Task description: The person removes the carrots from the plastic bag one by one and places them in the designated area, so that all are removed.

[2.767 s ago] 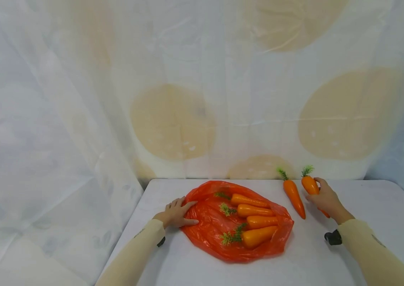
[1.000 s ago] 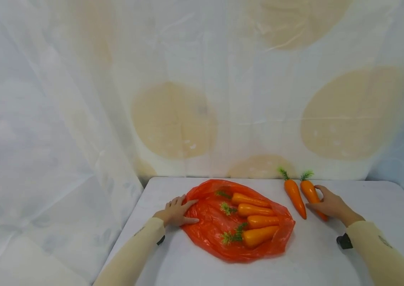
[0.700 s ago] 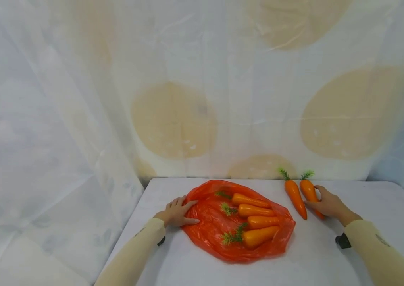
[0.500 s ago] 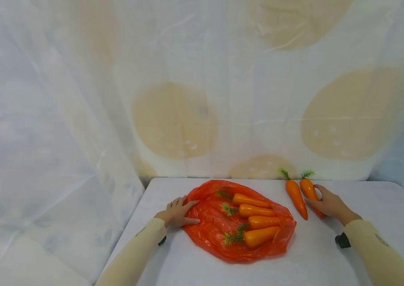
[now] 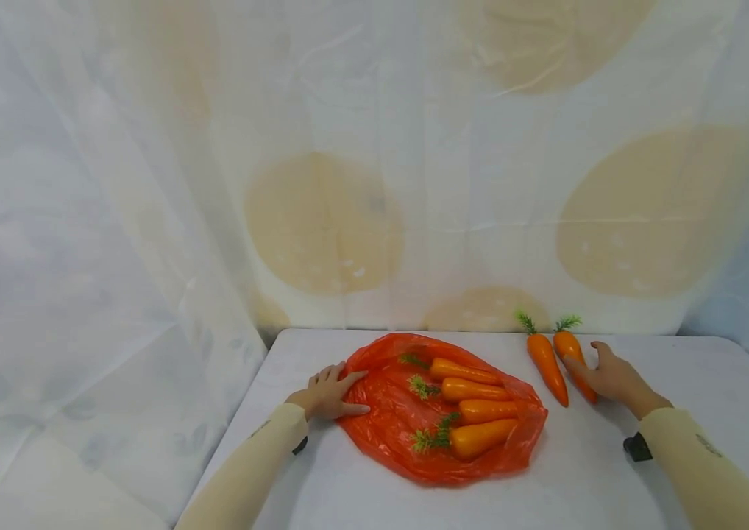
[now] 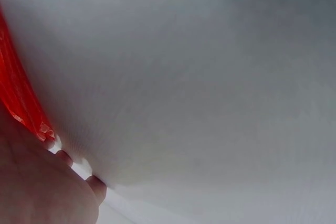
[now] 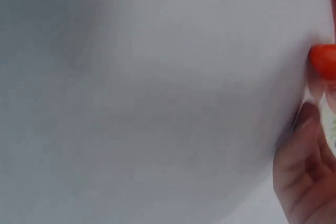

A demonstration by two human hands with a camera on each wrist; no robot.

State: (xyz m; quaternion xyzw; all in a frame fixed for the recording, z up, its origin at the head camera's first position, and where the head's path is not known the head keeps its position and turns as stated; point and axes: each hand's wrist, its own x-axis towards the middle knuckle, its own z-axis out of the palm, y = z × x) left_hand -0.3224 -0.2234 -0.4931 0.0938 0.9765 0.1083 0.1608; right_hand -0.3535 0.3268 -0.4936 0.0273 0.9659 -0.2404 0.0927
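At the left edge of a red plastic bag (image 5: 384, 423), my left hand (image 5: 327, 394) rests with its fingers spread and its thumb over the film. The left wrist view shows that hand (image 6: 44, 184) beside the bag's edge (image 6: 20, 90). Several orange carrots (image 5: 480, 439) with green tops lie on the bag, roughly side by side. Right of it, my right hand (image 5: 618, 377) is beside a carrot (image 5: 566, 346), thumb against it and index finger apart from it. In the right wrist view the hand (image 7: 310, 174) has loosened fingers near an orange tip (image 7: 324, 61). Another carrot (image 5: 544, 359) lies just left.
A white table (image 5: 692, 397) carries everything. Behind it hangs a pale curtain (image 5: 474, 221) with tan circles, close to the table's back edge. A white sheet (image 5: 116, 294) drapes along the left side.
The right hand has set its carrot down beside the other loose one, nudged it closer to it, and loosened its fingers. The left hand and bag stay where they were.
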